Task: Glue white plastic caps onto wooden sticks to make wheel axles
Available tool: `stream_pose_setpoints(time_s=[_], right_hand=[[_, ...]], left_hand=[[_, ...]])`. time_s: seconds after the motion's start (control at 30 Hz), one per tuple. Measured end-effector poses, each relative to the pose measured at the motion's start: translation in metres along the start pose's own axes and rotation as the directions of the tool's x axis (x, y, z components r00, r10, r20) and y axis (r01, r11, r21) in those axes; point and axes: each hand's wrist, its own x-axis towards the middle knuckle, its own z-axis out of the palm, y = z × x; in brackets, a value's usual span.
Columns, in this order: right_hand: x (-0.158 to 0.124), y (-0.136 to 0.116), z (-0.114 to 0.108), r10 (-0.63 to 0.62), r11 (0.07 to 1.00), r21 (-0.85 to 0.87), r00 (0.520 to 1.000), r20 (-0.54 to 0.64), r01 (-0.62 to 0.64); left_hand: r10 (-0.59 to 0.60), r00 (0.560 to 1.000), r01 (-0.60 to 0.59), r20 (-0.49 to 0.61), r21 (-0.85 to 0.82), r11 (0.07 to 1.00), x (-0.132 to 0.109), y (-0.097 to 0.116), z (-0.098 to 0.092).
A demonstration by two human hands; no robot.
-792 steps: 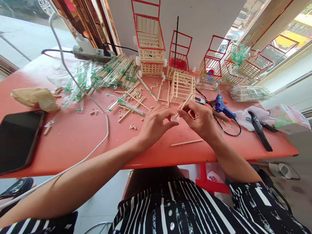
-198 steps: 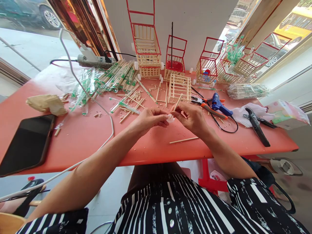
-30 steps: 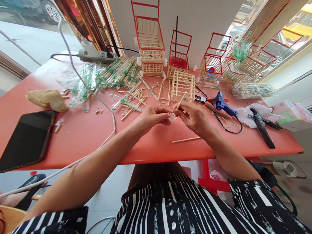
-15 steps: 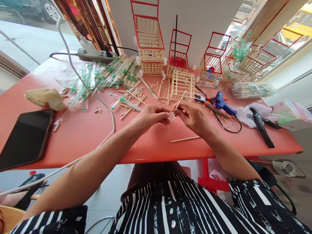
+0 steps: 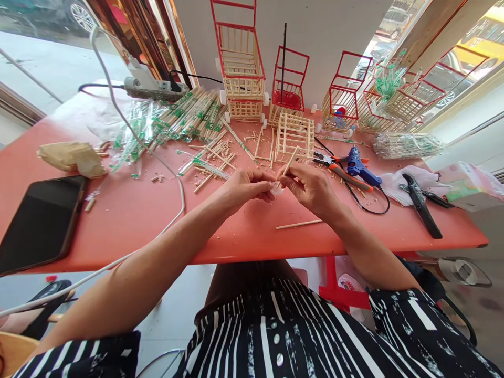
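Both my hands meet over the middle of the red table. My left hand pinches a small white plastic wheel between thumb and fingers. My right hand is closed on a thin bamboo stick whose lower end goes into the wheel; the stick slants up and away to the right. Just behind the hands lies an unpainted bamboo-stick cage frame.
A loose stick lies near the front edge. A blue glue gun, orange-handled pliers and a black tool sit right. A phone, white cable, wrapped chopsticks lie left; red-framed carts stand behind.
Almost nothing differs: my hands stay together on the wheel and stick with only slight finger shifts, and the view has drifted a little.
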Motion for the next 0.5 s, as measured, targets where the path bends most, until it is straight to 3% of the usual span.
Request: stream_pose_setpoints(time_s=[0.5], right_hand=[[0.000,0.000,0.000,-0.008,0.999,-0.047,0.999,0.037,0.010]], left_hand=[[-0.066,0.996,0.074,-0.067,0.133,0.988,-0.005,0.014,0.008]])
